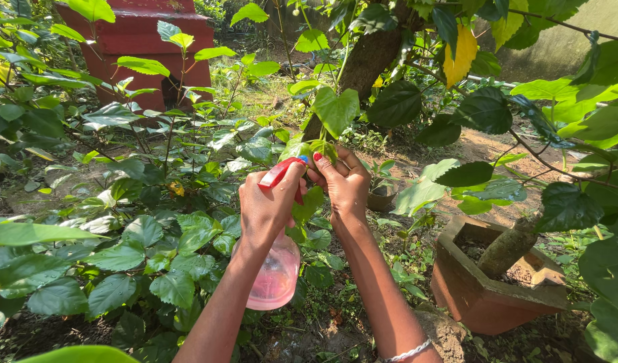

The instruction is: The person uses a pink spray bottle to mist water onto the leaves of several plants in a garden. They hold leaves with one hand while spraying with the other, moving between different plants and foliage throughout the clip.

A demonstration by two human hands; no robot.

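The left hand [267, 205] is wrapped around the red trigger head of a pink spray bottle [275, 272], while the right hand [344, 183] pinches a green leaf [320, 149] just beside the nozzle. Leafy shrubs [141, 235] crowd the left; a terracotta pot [487, 289] holding a cut stem sits to the right, and a red structure [137, 40] stands well behind.

Two hands [309, 195], one pink spray bottle [275, 272], one terracotta planter [487, 296], one small pot [381, 199], one red structure [137, 40]
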